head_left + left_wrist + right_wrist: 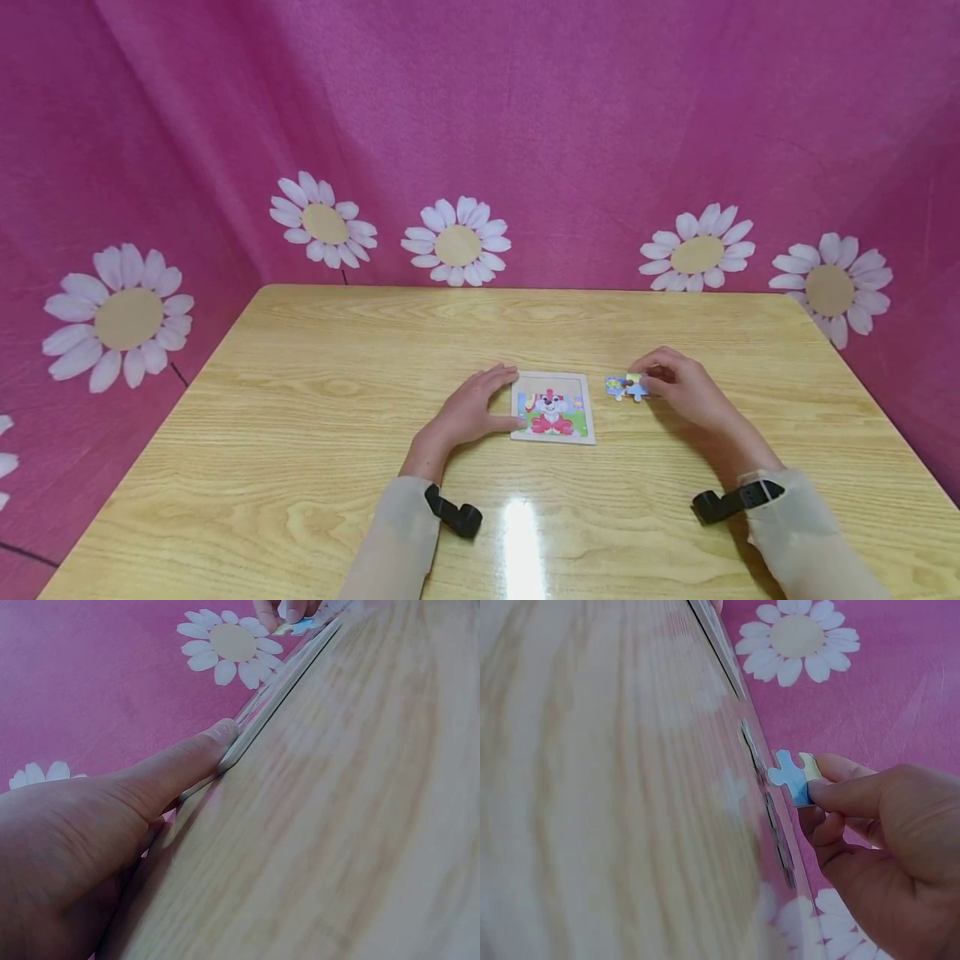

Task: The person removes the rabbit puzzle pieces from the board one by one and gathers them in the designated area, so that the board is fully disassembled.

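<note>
Right wrist — puzzle piece pinched between fingers.

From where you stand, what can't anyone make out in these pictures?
Right wrist view: part of the held piece, covered by the right grip.
Right wrist view: printed faces of the loose pieces, turned edge-on.
Left wrist view: the design inside the puzzle frame, seen almost edge-on.
Left wrist view: most of the right grip, cut off by the top edge.
Head view: the rest of both sleeves, cut off by the bottom edge.
</note>
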The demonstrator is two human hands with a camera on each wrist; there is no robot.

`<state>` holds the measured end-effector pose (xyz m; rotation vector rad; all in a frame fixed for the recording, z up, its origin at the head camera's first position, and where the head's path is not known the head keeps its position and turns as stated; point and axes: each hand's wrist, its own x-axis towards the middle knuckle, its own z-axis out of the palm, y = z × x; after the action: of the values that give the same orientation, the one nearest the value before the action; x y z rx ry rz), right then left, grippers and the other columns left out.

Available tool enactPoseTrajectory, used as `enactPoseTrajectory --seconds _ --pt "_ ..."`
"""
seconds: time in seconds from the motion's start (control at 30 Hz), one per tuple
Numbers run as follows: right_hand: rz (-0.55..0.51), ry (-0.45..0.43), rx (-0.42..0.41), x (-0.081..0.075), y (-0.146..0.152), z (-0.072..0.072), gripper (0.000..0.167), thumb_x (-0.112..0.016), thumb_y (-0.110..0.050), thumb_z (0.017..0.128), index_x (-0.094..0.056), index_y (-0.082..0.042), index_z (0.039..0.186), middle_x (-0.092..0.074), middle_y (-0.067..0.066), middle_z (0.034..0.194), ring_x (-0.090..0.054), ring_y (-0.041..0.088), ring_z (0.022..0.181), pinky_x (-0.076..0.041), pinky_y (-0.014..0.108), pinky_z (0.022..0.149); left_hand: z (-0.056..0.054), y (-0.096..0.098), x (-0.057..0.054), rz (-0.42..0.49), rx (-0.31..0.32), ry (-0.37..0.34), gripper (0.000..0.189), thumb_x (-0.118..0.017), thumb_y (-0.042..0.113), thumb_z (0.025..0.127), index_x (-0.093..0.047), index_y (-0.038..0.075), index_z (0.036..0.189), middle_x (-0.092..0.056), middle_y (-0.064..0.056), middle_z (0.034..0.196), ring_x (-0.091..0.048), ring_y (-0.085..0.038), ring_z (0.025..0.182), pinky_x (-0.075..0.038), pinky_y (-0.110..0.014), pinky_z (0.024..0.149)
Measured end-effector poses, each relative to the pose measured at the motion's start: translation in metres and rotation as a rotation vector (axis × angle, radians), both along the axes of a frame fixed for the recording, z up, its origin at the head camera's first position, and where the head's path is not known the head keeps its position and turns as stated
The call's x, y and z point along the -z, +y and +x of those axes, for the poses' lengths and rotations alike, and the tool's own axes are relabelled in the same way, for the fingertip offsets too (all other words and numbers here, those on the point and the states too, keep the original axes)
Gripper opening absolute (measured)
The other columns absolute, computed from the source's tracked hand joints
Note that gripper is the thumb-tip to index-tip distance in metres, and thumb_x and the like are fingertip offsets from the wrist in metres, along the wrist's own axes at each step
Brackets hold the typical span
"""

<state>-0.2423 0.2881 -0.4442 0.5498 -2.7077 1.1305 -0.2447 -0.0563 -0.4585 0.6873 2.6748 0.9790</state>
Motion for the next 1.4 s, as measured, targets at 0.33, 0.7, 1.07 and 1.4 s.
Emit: enactPoseTrajectory --seconds 0.33,0.7,1.07,1.4 --pt "0.007 0.046 0.012 -0.001 0.015 0.004 0.015 -0.063 0.005 0.09 -0.072 -0.002 0.1 -0.066 0.015 0.099 -0.059 0.009 0.084 -0.045 0.005 0.072 0.0 0.0 0.0 0.008 -0.007 -0.008 0.078 -0.076 0.044 0.083 -0.042 0.02 0.149 -0.034 0.003 0.16 -0.022 -0.019 0.153 -0.02 -0.047 0.126" --pt "0.03 0.044 0.062 0.0 0.032 0.01 0.016 -0.063 0.005 0.09 -0.072 -0.002 0.102 -0.064 0.013 0.099 -0.053 -0.005 0.085 -0.043 0.001 0.074 -0.001 0.0 0.002 -0.005 -0.007 -0.001 0.079 -0.076 0.045 0.083 -0.042 0.02 0.149 -0.034 0.003 0.16 -0.023 -0.021 0.152 -0.021 -0.048 0.125" --pt "0.034 0.007 0.09 -0.001 0.05 0.017 0.017 -0.061 0.005 0.091 -0.071 -0.001 0.104 -0.063 0.014 0.102 -0.047 -0.013 0.089 -0.039 -0.002 0.076 -0.001 0.0 0.002 -0.014 -0.001 0.005 0.079 -0.075 0.045 0.083 -0.041 0.02 0.15 -0.032 0.002 0.161 -0.023 -0.022 0.152 -0.022 -0.048 0.125" --pt "0.053 -0.052 0.132 -0.001 0.061 0.019 0.017 -0.06 0.002 0.093 -0.069 -0.001 0.107 -0.062 0.015 0.105 -0.045 -0.014 0.088 -0.039 -0.002 0.074 -0.001 0.001 0.002 -0.013 0.002 0.006 0.079 -0.075 0.044 0.083 -0.041 0.019 0.15 -0.032 0.002 0.161 -0.023 -0.022 0.152 -0.021 -0.048 0.125"
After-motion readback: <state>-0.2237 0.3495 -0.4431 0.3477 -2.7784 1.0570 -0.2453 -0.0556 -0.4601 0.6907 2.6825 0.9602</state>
